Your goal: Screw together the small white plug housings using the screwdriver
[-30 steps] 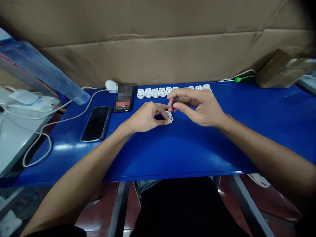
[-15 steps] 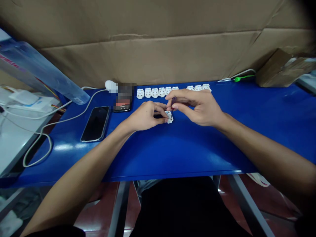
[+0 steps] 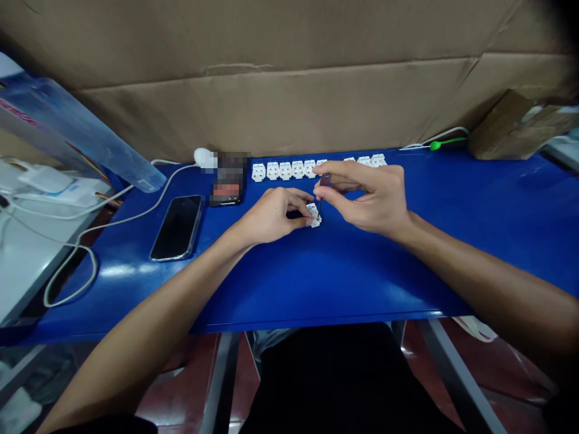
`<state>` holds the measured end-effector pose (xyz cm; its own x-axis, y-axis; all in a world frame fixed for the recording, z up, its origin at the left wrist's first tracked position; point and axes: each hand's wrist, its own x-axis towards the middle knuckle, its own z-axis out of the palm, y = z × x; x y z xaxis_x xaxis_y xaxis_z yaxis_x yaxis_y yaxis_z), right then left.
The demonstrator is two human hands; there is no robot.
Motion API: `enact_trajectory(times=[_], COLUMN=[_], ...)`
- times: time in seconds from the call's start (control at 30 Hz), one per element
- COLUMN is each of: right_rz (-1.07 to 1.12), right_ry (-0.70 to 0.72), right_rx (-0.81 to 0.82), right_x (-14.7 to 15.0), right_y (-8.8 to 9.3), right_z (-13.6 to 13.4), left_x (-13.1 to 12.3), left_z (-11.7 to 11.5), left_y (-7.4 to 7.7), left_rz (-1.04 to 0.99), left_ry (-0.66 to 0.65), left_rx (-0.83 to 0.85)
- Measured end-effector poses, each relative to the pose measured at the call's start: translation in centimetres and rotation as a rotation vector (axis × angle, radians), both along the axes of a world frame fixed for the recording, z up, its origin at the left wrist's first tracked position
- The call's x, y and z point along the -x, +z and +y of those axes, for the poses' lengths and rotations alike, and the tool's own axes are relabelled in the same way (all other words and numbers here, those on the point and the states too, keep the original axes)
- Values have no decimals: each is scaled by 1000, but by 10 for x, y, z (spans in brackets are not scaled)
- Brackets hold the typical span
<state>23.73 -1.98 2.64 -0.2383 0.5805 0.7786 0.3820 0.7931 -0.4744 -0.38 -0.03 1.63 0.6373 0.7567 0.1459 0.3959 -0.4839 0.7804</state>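
On the blue table (image 3: pixel 344 271), my left hand (image 3: pixel 271 214) pinches a small white plastic part (image 3: pixel 313 214) and holds it down on the surface. My right hand (image 3: pixel 368 196) grips a small screwdriver (image 3: pixel 322 190) with a dark handle, held upright with its tip on that part. Behind my hands, a row of several similar white parts (image 3: pixel 289 170) lines the back of the table.
A dark phone (image 3: pixel 177 226) lies at the left, with another device (image 3: pixel 227 181) behind it. A white cable (image 3: pixel 108 224) loops over the left edge. Cardboard (image 3: pixel 289 96) walls the back, a cardboard box (image 3: pixel 515 129) stands at the right, and a green-tipped tool (image 3: pixel 446 143) lies near it.
My right hand has shifted slightly to the right and the screwdriver now stands more upright on the white part. My left hand has kept hold of the part.
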Motion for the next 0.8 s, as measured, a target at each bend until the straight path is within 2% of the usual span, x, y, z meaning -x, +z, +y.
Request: enact_trajectory(times=[0.17,0.3,0.43,0.5,0.57,0.67,0.8], right_rz=[-41,-25,75,144,176,162,163], right_ry=[-33,-23,-3,-53,-57,-121,-160], right_rx=[-51,-63,-5,31,23,53,45], right_x=[2,6,-7,-24,-43,-64,-71], right_y=[-5,-6,16,29,33,20,-7], right_z=[-2,-2,7,16,26,39,45], left_x=[-1,-1,-5,-8,-10,-9,-4], left_z=[-2,-1,-2,-4,-6,-7,-6], left_y=[4,2,-4,-7,-8,-6,-1], left_rz=[-2,-4,9,18,26,61,150], left_ry=[3,-4,77,123,145,150,64], left_rx=[-5,-1,-29,-82,-136,-187,-198])
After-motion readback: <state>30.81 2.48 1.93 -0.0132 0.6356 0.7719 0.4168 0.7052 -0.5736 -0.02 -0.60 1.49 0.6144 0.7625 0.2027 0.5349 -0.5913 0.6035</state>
